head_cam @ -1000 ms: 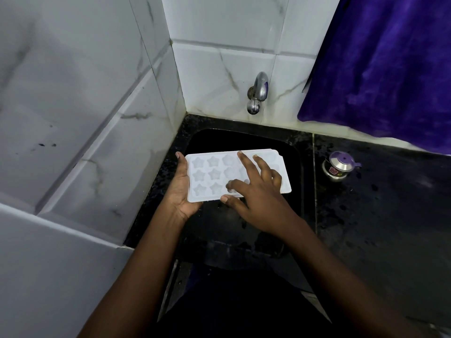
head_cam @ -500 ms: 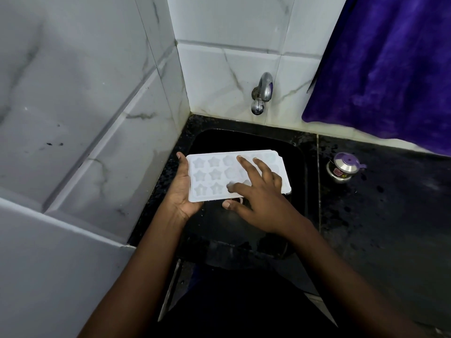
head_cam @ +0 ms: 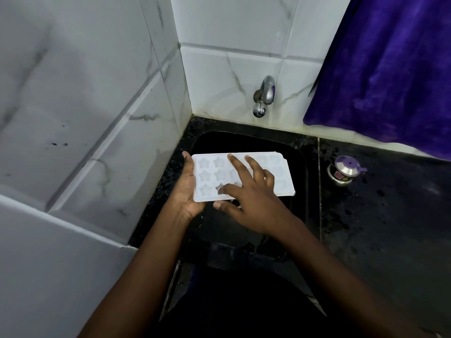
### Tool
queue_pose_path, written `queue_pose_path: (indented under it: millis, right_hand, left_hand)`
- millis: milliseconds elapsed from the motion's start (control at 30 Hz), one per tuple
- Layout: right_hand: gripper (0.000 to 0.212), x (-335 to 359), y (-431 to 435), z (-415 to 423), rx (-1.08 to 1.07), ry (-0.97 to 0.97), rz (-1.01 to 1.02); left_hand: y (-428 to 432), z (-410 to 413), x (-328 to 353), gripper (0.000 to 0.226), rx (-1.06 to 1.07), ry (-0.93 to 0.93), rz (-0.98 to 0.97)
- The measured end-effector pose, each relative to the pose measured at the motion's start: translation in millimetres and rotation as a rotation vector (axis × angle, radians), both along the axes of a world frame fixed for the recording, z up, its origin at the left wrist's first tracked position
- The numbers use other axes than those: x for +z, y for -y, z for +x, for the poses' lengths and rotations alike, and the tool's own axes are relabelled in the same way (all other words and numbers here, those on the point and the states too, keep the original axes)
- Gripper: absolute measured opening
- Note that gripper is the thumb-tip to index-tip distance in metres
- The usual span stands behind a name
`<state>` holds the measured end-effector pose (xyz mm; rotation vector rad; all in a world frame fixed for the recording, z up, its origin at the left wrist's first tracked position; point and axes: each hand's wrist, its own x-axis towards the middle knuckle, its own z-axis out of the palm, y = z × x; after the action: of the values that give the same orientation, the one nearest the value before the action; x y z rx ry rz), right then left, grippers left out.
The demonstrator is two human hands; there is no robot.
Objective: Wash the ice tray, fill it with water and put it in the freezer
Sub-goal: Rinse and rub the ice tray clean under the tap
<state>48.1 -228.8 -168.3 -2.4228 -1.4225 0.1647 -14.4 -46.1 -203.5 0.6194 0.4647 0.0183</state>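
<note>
The white star-cavity ice tray [head_cam: 280, 173] is gripped by its left edge in the left hand [head_cam: 186, 193], thumb along the rim, and is held roughly level over the black sink [head_cam: 244, 142]. Its cavities are pressed by the spread, straight fingers [head_cam: 236, 168] of the right hand [head_cam: 256, 206]; nothing is clasped by them. No water is seen at the tap [head_cam: 264, 93]. Since only one edge is gripped, the tray could be tipped or dropped by hard pressing. Rightward, a small steel pot [head_cam: 344, 173] is seen on the desk [head_cam: 390, 240].
</note>
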Motion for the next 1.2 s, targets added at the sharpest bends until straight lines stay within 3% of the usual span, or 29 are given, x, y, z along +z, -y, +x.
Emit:
queue_pose_path:
  millis: [700,1200]
  right_hand:
    - [0.052,1.3,1.3,-4.2,0.023,-0.039,-0.040]
    - [0.051,-1.4,-2.3,-8.6,0.024,-0.061,0.067]
  left_hand:
    - [3.9,-4.8,1.0,0.102,0.001,-0.005,-0.017]
    - [7.8,-8.6,-1.2,0.101,0.019,0.010,-0.030]
